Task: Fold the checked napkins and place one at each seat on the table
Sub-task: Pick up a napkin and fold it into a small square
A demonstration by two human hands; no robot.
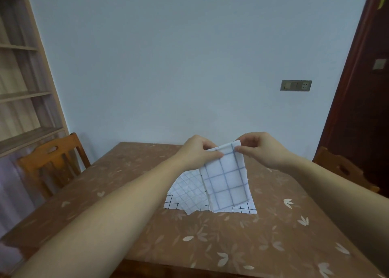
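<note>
I see my left grip (199, 151) and right grip (262, 148) each closed in a pinch on a top corner of one napkin (226, 178). It hangs upright over the pile (185, 193) of others, near the middle of the surface (231, 246).

Over the table (147, 168), the held napkin (226, 181) hung in front of the pile of napkins (189, 193), and the left forearm crossed the pile's left edge, so their number could not be told. The fingertips of the left hand (197, 153) and right hand (261, 149) were hidden behind the held napkin's top edge. The table's near corners ran off the frame. Right of the table, a chair (341, 168) was partly behind the right forearm. Left of it, the shelf unit (21, 88) was cut off and blurred. Beyond the table, the switch plate (295, 85) was too small to read.
</note>
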